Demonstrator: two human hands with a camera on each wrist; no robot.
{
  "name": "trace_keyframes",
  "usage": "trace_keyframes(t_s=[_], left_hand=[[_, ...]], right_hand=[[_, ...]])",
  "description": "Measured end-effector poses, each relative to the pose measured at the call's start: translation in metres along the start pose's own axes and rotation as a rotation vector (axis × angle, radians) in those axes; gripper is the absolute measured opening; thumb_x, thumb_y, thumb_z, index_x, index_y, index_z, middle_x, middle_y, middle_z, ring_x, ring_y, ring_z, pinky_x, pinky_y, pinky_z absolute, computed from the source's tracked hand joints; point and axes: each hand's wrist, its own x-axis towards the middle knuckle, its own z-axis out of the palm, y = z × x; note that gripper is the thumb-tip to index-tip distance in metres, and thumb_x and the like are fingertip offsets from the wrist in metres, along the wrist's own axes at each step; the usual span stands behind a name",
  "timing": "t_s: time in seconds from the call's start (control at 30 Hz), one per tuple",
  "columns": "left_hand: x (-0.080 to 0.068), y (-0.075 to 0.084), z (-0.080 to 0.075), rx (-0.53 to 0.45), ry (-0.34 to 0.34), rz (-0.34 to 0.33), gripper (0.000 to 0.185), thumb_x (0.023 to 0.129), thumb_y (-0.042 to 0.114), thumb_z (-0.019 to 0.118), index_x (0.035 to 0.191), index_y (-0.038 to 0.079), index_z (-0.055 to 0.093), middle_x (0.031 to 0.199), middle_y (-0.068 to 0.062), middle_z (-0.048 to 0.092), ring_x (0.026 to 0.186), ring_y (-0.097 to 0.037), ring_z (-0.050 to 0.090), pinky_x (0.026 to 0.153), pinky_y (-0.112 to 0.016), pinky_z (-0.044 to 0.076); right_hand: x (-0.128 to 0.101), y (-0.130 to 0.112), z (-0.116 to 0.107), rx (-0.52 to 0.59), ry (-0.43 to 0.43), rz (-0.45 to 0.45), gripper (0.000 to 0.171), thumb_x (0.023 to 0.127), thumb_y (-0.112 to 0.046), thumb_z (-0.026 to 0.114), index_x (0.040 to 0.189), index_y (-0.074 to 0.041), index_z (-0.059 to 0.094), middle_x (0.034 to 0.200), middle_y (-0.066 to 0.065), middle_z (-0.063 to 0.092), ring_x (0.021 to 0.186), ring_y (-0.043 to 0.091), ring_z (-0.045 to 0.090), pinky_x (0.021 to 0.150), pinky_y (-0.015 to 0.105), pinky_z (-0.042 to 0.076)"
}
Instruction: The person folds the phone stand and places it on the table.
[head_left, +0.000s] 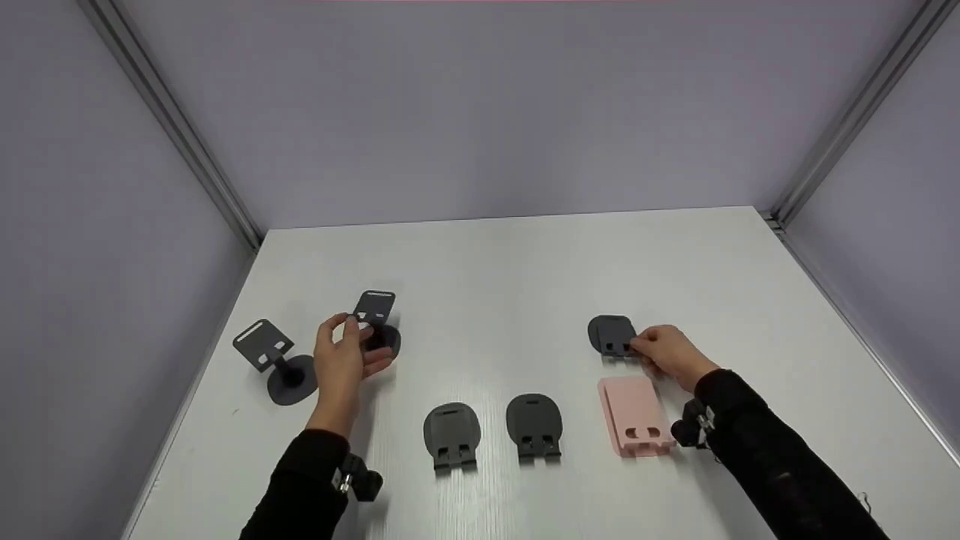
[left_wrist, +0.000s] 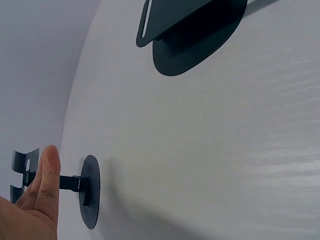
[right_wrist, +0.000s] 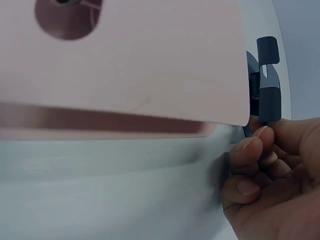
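Observation:
At the left, my left hand (head_left: 341, 364) is at a dark grey phone stand (head_left: 375, 306) that is unfolded, its plate raised on an arm above a round base. Thumb and forefinger pinch the plate's lower left corner, while the other fingers reach across the base. In the left wrist view the hand (left_wrist: 42, 200) partly hides the stand's arm. My right hand (head_left: 670, 352) pinches the right lower edge of a folded dark phone stand (head_left: 609, 334). In the right wrist view, the fingers (right_wrist: 250, 150) curl beside its hooked lip (right_wrist: 270, 102).
Another unfolded dark stand (head_left: 291, 379) stands left of my left hand. Two folded dark stands, one left (head_left: 452, 427) and one right (head_left: 534, 424), lie front centre. A pink folded stand (head_left: 634, 412) lies just in front of my right hand. Walls enclose the white table (head_left: 487, 300).

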Motion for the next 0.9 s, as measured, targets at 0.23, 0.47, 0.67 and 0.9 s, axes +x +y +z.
trace_keyframes(t_s=[0.23,0.47,0.67,0.9], left_hand=[[0.0,0.003,-0.001,-0.055,0.012,-0.025,0.045,0.111,0.033,0.043,0.144,0.004,0.035,0.141,-0.027,0.057,0.083,-0.026,0.077,0.075,-0.041,0.063],[0.0,0.003,0.0,-0.043,0.02,-0.03,0.036,0.109,0.03,0.05,0.136,0.006,0.045,0.129,-0.026,0.066,0.076,-0.025,0.077,0.071,-0.039,0.064],[0.001,0.001,0.0,-0.061,0.006,-0.015,0.031,0.106,0.022,0.059,0.126,-0.001,0.055,0.094,-0.008,0.075,0.077,-0.023,0.077,0.072,-0.037,0.064],[0.002,0.0,-0.001,-0.108,0.028,-0.017,0.032,0.103,0.021,0.063,0.116,-0.008,0.057,0.093,-0.014,0.076,0.081,-0.024,0.078,0.078,-0.038,0.063]], right_hand=[[-0.004,0.001,-0.007,-0.036,0.013,-0.024,0.026,0.108,-0.02,0.05,0.108,0.005,0.059,0.073,0.003,0.053,0.062,0.015,0.044,0.059,0.03,0.041],[-0.006,-0.002,-0.011,-0.087,0.061,-0.036,0.027,0.106,-0.02,0.052,0.108,0.005,0.06,0.068,0.0,0.049,0.061,0.015,0.046,0.058,0.03,0.041],[-0.011,-0.009,-0.009,-0.094,0.089,-0.083,0.03,0.108,-0.02,0.049,0.117,0.007,0.06,0.067,-0.001,0.048,0.062,0.016,0.046,0.062,0.031,0.037],[-0.017,-0.024,0.0,-0.065,0.085,-0.139,0.031,0.108,-0.024,0.051,0.12,0.005,0.059,0.073,0.002,0.05,0.067,0.022,0.048,0.066,0.034,0.038]])
